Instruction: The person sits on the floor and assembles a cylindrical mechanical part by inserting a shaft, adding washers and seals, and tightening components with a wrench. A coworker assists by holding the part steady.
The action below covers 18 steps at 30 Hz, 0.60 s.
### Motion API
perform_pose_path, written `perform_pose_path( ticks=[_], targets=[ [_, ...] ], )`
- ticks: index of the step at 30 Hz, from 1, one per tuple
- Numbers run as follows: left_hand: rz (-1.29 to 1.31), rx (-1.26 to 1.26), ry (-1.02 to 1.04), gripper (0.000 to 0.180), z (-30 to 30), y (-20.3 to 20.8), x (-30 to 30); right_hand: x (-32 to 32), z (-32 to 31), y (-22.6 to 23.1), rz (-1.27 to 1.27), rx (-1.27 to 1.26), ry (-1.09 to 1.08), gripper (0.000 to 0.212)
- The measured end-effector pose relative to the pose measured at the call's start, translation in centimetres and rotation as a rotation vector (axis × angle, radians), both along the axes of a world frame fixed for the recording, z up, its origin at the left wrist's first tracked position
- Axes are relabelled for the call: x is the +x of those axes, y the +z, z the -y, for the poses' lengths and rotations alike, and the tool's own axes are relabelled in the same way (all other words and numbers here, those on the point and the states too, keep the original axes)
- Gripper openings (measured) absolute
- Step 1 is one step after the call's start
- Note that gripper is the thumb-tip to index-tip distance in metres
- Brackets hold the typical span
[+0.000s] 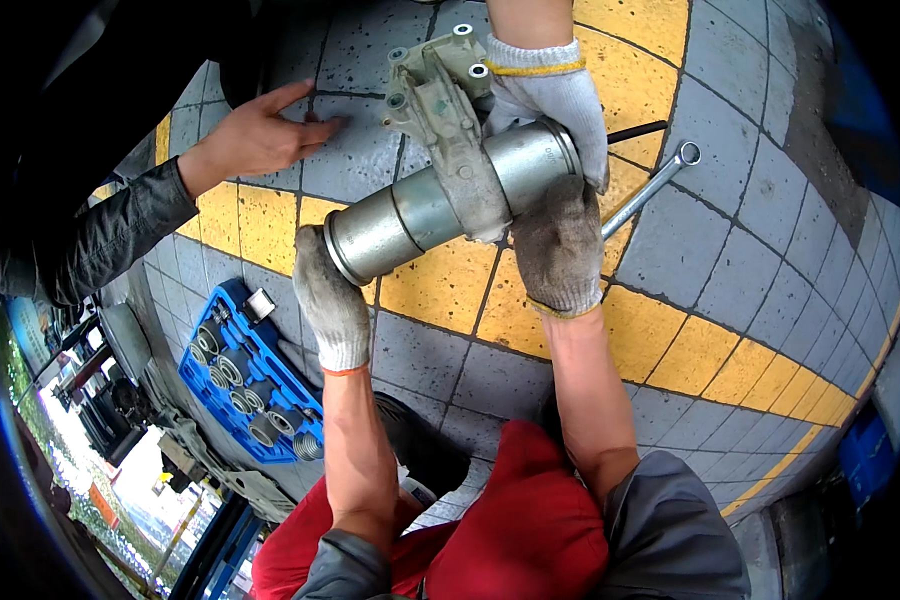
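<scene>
A cast metal bracket has a ring-shaped end lying between two shiny steel sleeves, which form one tilted cylinder. My left hand, in a dirty white knit glove, is closed round the outer end of the left steel sleeve. My right hand, its glove blackened, grips the outer end of the right steel sleeve from below. A co-worker's gloved hand reaches in from the top and holds that same end. Both my palms and some fingertips are hidden.
A black rod sticks out beside the right sleeve. Below it lies a combination wrench. At left, a co-worker's bare hand extends toward the bracket. An open blue case of round metal cups rests on the grey and yellow tiles.
</scene>
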State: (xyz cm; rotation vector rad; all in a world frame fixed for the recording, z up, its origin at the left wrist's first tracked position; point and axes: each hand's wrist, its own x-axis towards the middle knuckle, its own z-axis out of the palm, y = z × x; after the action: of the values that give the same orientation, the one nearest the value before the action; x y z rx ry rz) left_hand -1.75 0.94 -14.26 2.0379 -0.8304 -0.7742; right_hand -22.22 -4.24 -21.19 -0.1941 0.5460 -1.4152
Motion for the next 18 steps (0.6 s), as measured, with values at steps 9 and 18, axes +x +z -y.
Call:
perform_pose_path(
  ticks=[9,18],
  targets=[
    [-0.216,0.198,0.103,0.061,-0.1,1.6,-0.1,0.4,0.1,-0.9,0.039,-0.020,0.019,0.056],
    [0.119,-0.002,-0.304,0.052,-2.2,1.0,0.7,-0.5,1.8,-0.3,0.081,0.005,0.113,0.059]
  ],
)
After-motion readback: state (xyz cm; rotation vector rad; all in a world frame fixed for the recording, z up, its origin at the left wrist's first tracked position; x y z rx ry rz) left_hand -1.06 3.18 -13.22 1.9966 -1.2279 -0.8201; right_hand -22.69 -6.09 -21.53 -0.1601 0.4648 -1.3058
